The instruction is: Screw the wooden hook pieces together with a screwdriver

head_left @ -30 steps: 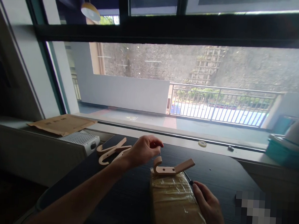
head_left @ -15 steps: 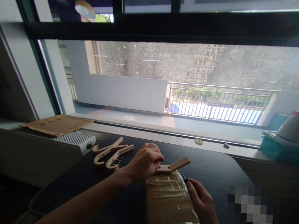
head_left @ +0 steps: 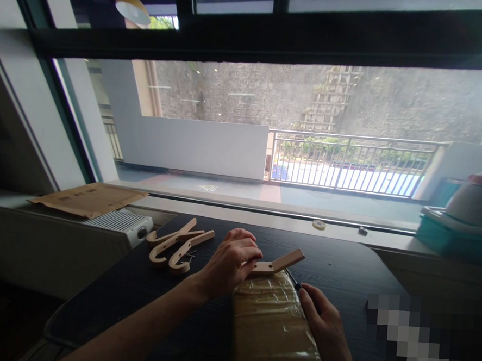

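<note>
My left hand (head_left: 234, 257) is closed on one end of a bent wooden hook (head_left: 288, 261) with screw holes. The hook's other arm slants up to the right, and the gripped end is hidden by my fingers. It lies at the far end of a brown, tape-wrapped package (head_left: 275, 319). My right hand (head_left: 323, 312), at the package's right edge, is wrapped around a thin screwdriver (head_left: 296, 284) whose shaft points up-left toward the hook's underside; its tip is hidden. To the left lie several more wooden hooks (head_left: 183, 251) and some small screws (head_left: 189, 256).
The dark table (head_left: 135, 305) stands against a window sill. On the sill are a tape roll (head_left: 319, 225), a small dark object (head_left: 362, 230) and a teal box (head_left: 437, 233) at right. A brown envelope (head_left: 88, 197) lies by a white heater (head_left: 122, 223) at left.
The view has shifted slightly, moving everything a little up and left. Both hands keep their hold on the hook and screwdriver; nothing else has visibly moved.
</note>
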Available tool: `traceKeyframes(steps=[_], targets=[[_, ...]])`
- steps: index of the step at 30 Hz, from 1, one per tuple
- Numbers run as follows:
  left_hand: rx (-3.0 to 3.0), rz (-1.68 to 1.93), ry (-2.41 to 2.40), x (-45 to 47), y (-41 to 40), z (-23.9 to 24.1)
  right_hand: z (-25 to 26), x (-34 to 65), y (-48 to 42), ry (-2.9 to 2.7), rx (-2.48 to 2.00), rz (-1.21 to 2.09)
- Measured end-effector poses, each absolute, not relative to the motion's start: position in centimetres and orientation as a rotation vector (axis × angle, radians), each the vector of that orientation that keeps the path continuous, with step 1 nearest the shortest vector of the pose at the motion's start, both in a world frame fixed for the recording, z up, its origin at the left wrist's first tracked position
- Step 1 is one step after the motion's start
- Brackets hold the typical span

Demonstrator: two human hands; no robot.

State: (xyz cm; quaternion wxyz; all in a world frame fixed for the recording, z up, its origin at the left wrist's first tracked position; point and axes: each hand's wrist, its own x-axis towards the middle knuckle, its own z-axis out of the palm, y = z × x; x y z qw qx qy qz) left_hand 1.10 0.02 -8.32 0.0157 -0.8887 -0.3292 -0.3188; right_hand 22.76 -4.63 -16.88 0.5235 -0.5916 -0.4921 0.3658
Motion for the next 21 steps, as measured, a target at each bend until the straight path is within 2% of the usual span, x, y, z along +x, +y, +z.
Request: traceKeyframes(steps=[13,21], targets=[[-2.702,-0.624,-0.963,0.9,-0.1,-7.3,-17.2,22.8,-4.5,-1.169,-1.416,0.891],[-2.697,-0.556,-0.921,0.8,0.1,-7.4,-17.2,22.7,-4.6,-1.165,-1.423,0.886]])
